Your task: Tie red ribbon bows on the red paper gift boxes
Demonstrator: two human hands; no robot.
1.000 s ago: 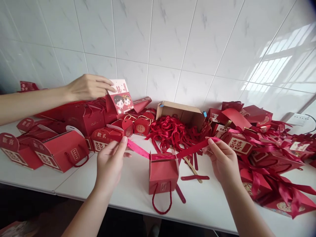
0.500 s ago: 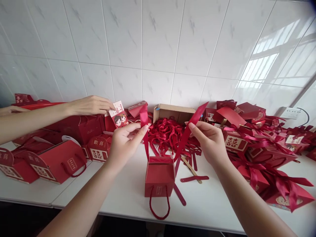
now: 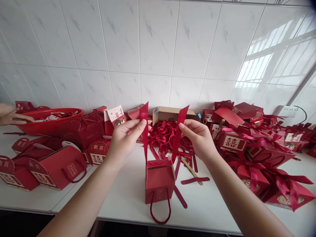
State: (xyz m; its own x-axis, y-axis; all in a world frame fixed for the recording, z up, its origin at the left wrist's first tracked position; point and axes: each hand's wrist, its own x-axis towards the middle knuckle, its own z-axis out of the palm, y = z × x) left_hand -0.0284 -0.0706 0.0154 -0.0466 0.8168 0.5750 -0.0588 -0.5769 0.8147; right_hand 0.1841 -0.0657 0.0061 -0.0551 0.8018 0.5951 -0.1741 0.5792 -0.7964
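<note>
A small red gift box (image 3: 160, 181) stands on the white table in front of me, its cord handle (image 3: 160, 220) hanging toward the table's front edge. A red satin ribbon (image 3: 176, 138) rises from both sides of the box's top. My left hand (image 3: 128, 136) pinches the left end between thumb and fingers. The right end is pinched in my right hand (image 3: 197, 135). Both ends point upward above the fingers, well apart. Behind the box lies a tangled heap of red ribbons (image 3: 163, 135), partly hidden by my hands.
On the left, several red boxes (image 3: 60, 164) stand near a red basin (image 3: 59, 120), where another person's hand (image 3: 14, 117) reaches. An open cardboard box (image 3: 172, 113) is behind the ribbons. Ribbon-tied boxes (image 3: 271, 151) crowd the right. Flat strips (image 3: 195, 180) lie beside my box.
My hands have drawn slightly closer together, both still pinching the ribbon ends. The other person's hand has left the white-and-red printed box and moved left to the basin.
</note>
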